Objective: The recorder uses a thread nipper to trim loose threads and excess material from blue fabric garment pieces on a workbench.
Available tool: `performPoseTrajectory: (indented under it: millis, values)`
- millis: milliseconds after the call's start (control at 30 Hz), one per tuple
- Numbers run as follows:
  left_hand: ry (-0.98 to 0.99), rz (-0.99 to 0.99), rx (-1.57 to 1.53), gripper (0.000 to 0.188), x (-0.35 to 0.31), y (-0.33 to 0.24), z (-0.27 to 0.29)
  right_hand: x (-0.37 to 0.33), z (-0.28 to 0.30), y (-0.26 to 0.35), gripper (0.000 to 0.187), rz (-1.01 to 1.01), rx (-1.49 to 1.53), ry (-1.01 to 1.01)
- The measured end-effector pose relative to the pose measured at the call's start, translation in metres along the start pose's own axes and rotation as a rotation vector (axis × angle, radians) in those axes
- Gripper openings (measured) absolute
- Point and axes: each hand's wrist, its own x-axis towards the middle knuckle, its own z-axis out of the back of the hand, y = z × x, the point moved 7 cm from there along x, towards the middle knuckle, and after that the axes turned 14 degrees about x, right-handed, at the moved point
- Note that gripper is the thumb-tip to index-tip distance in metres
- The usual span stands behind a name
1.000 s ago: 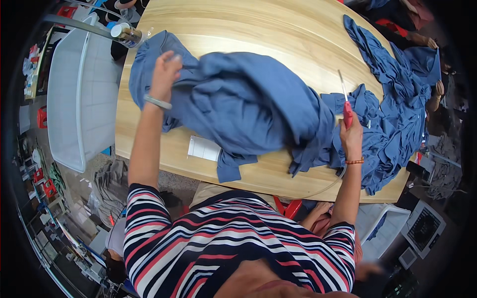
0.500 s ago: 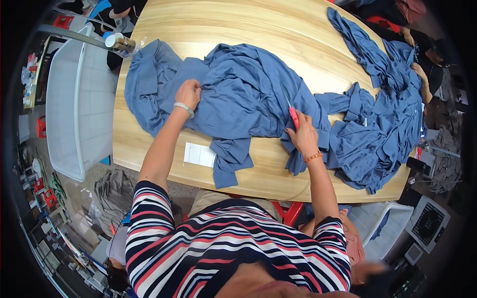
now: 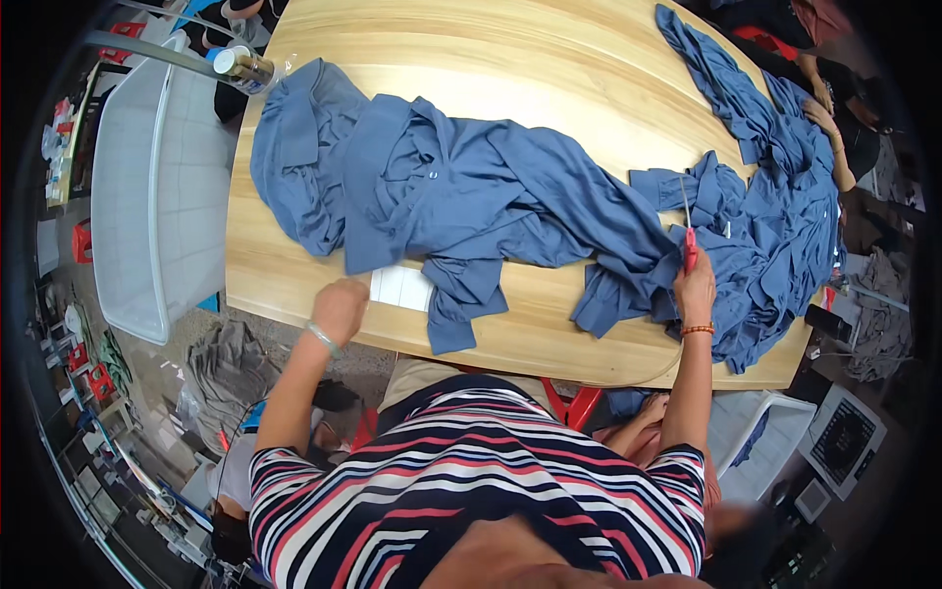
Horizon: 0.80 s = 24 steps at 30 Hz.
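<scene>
In my right hand (image 3: 696, 290) is a red-handled tool (image 3: 690, 245) with a long, thin metal tip. Its tip lies over a heap of crumpled blue shirts (image 3: 775, 250) on the right side of the table. My left hand (image 3: 340, 312) is at the table's front edge, its fingers curled and their inside hidden. Beside it lies a white sheet of paper (image 3: 400, 288), partly under cloth. A blue shirt (image 3: 471, 196) stretches across the table between my hands, a button showing near its collar. Another folded piece of blue cloth (image 3: 294, 157) lies at its left.
The wooden table (image 3: 442, 44) bears the cloth. A clear jar with a white lid (image 3: 243, 67) stands at its far left corner. A white plastic bin (image 3: 128, 211) stands left of the table. At the right, another person's hand (image 3: 822, 118) touches the heap.
My left hand has come off the shirt, back toward me to the table edge. The right hand has carried the tool rightward to the heap. The shirt's left part has turned over and shifted.
</scene>
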Motion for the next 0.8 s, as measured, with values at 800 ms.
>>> performPoseTrajectory:
  millis: [800]
  values:
    - [-0.226, 0.287, -1.480, 0.024, 0.160, -0.020, -0.061, -0.090, -0.087, 0.240, 0.031, 0.658, 0.024, 0.762]
